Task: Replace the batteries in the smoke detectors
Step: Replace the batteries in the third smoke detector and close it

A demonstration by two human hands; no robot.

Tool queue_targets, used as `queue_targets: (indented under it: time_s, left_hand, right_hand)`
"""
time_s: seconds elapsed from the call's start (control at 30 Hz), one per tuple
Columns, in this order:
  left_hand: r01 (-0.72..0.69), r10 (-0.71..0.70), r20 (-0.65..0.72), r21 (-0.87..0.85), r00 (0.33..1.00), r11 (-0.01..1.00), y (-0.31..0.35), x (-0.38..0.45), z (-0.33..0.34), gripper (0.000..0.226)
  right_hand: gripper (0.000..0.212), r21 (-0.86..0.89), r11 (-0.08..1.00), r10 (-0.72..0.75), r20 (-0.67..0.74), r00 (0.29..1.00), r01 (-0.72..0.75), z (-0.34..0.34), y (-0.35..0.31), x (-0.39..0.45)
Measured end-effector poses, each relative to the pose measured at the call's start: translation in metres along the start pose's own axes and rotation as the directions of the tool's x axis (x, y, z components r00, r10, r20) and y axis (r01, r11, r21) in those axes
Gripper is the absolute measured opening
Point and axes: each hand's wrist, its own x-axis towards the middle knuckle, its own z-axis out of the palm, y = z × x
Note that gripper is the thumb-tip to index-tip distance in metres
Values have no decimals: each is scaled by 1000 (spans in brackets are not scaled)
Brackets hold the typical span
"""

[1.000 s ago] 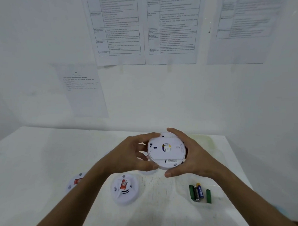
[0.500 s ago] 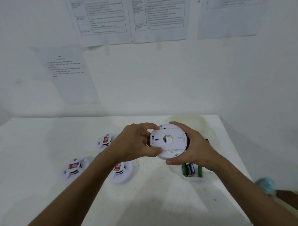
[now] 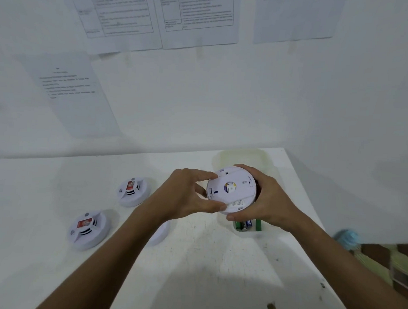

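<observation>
Between both hands (image 3: 185,195), unreadably labelled detector (image 3: 232,190)

Held smoke detector (image 3: 232,190): white moulded plastic, smooth, faint sheen. Two detectors (image 3: 133,191) (image 3: 89,229) lying apart: same white plastic, each with a red printed label. Batteries (image 3: 243,225): glossy green and blue wrap. Worktop (image 3: 206,258): white, matt, scuffed and speckled. Wall sheets (image 3: 120,15): thin printed paper, matt, slightly curled.
</observation>
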Motion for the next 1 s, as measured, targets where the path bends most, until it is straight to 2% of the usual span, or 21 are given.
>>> queue_targets:
  time_s: [0.27,0.37,0.5,0.63,0.77,0.83,1.0]
  left_hand:
    - [-79,93,-65,200,994,977,-2,6,7,49]
    - [-95,124,-184,161,975,982,-14,4,6,54]
    - [18,16,-313,106,950,994,-38,-14,9,53]
    - [169,-148,-237,67,960,983,-56,-44,38,47]
    - [305,-302,-40,116,952,945,-73,-60,79,49]
    - [301,-307,13,171,952,938,-77,-62,91,45]
    - [273,-286,30,213,958,938,-80,-59,99,41]
  right_hand:
    - [96,-14,1000,1,-40,999,-2,8,4,-1]
    - [93,-3,1000,16,-43,999,-17,2,7,-3]
    - [96,20,999,46,-34,998,-46,-13,17,-19]
    - [94,64,995,79,-40,996,-76,-28,24,-42]
    - [97,80,991,110,22,994,-111,-30,29,-55]
    - [98,82,989,121,38,992,-123,-25,29,-58]
    - [97,93,985,142,50,989,-147,-13,31,-60]
